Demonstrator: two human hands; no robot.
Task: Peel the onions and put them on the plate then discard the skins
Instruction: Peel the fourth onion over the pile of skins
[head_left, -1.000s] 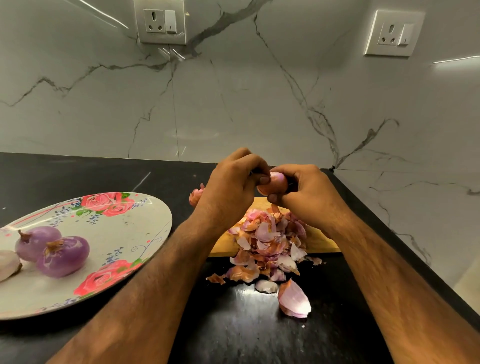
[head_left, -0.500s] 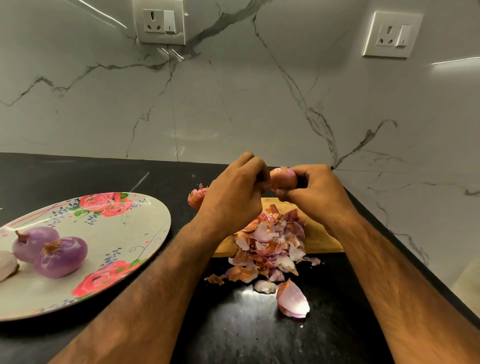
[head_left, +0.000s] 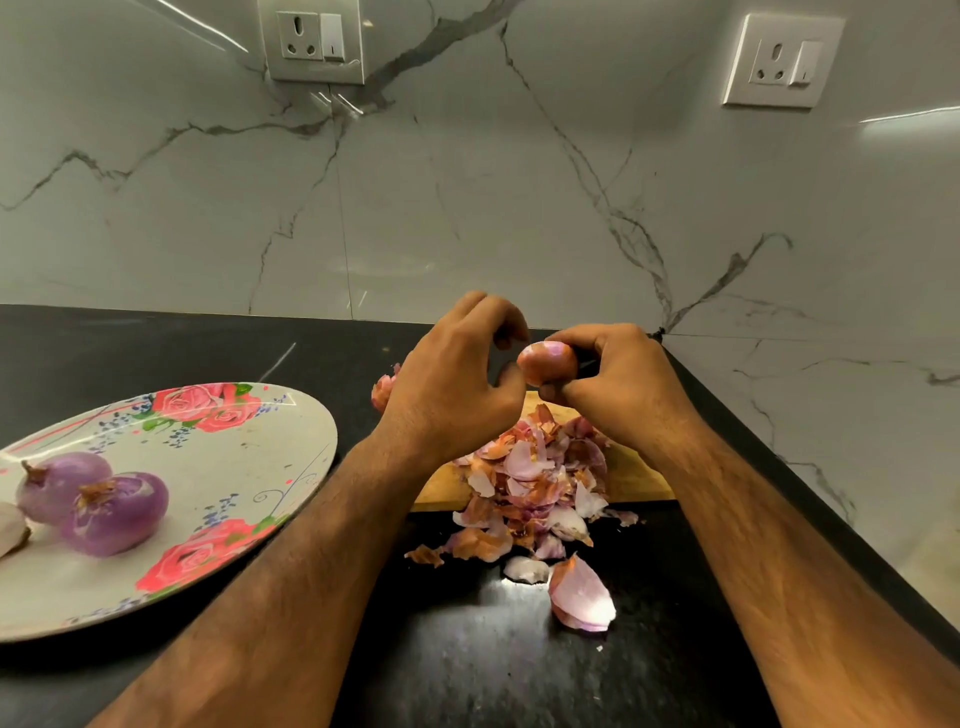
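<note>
My right hand (head_left: 618, 384) grips a small reddish onion (head_left: 548, 362) above the wooden cutting board (head_left: 636, 480). My left hand (head_left: 457, 379) is curled at the onion's left side, with the thumb on it and the fingertips just above. A pile of onion skins (head_left: 530, 483) covers the board and spills onto the black counter. Two peeled purple onions (head_left: 111, 512) lie on the floral plate (head_left: 234, 467) at the left. Another unpeeled onion (head_left: 383, 392) peeks out behind my left wrist.
A large loose skin piece (head_left: 582, 597) lies on the black counter (head_left: 156, 353) in front of the pile. A pale bulb (head_left: 10, 530) sits at the plate's left edge. Marble walls with two sockets (head_left: 310, 40) meet in the corner at the right.
Both hands have lifted the onion slightly and turned it. My left fingers have loosened from a full wrap to the thumb and fingertips at its side.
</note>
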